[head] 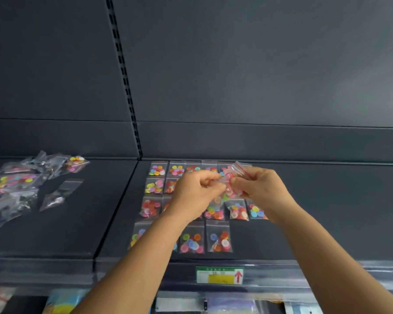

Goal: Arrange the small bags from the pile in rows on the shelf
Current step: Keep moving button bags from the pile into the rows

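Observation:
Small clear zip bags of coloured buttons lie in rows (192, 240) on the dark shelf (304, 211). A loose pile of the same bags (16, 186) rests on the shelf's left section. My left hand (196, 191) and my right hand (259, 186) meet above the middle rows. Between them they hold small bags of buttons (230, 185); how many is unclear. One bag's red-striped top (242, 167) sticks up over my right fingers. My forearms hide parts of the front and middle rows.
One stray bag (59, 196) lies apart, right of the pile. A slotted upright (125, 82) divides the dark back panel. A green and yellow price label (219, 275) sits on the shelf's front rail. More packaged goods (61, 301) show on the shelf below.

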Demonstrator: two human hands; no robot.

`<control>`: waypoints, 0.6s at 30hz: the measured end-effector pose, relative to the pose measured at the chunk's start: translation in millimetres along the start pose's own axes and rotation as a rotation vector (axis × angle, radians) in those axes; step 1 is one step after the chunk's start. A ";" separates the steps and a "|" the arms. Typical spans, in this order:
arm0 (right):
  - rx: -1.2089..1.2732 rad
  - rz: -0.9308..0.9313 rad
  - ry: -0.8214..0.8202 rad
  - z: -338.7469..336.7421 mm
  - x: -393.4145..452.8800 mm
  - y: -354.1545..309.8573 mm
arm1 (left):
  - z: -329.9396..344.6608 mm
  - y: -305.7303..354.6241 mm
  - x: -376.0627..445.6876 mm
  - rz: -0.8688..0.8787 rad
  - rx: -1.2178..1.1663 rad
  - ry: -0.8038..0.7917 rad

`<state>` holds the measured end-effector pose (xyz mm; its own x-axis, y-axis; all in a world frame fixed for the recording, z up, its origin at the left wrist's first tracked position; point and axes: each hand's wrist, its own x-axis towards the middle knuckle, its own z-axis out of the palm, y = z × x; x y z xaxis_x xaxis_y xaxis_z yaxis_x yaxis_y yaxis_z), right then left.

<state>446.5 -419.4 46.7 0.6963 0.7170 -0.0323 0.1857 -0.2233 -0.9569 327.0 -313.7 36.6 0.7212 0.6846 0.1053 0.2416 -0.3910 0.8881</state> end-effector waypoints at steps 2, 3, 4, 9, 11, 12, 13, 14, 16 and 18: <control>0.025 0.028 -0.010 -15.4 -0.2 8.1 | 14.9 7.0 -0.3 -0.012 0.064 -0.032; 0.043 0.046 -0.004 -22.0 -0.5 12.4 | 22.5 8.8 -0.8 -0.030 0.055 -0.046; 0.064 0.065 0.002 -27.6 -0.6 16.9 | 29.6 10.0 -1.4 -0.047 0.040 -0.056; 0.273 0.129 0.039 -47.7 -2.6 31.2 | 52.4 14.7 -4.9 -0.113 -0.055 -0.047; 0.270 0.122 0.095 -55.5 -1.8 36.7 | 55.6 15.1 -6.7 -0.143 -0.108 -0.024; 0.251 0.120 0.119 -59.4 -2.7 38.8 | 56.5 14.9 -8.0 -0.153 -0.120 -0.012; 0.217 0.116 0.137 -63.1 -4.3 41.1 | 57.4 13.8 -9.3 -0.160 -0.120 -0.001; 0.173 0.111 0.151 -66.4 -6.3 43.1 | 58.5 12.1 -10.5 -0.170 -0.112 0.008; 0.087 0.109 0.151 -71.9 -11.1 46.8 | 60.7 8.3 -13.7 -0.197 -0.073 0.005; 0.034 0.122 0.109 -74.0 -14.9 50.7 | 63.2 4.2 -18.7 -0.209 -0.012 -0.012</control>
<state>496.9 -490.3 20.0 0.7839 0.6094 -0.1190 0.0727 -0.2804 -0.9571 355.5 -367.0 10.0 0.6643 0.7424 -0.0871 0.3787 -0.2338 0.8955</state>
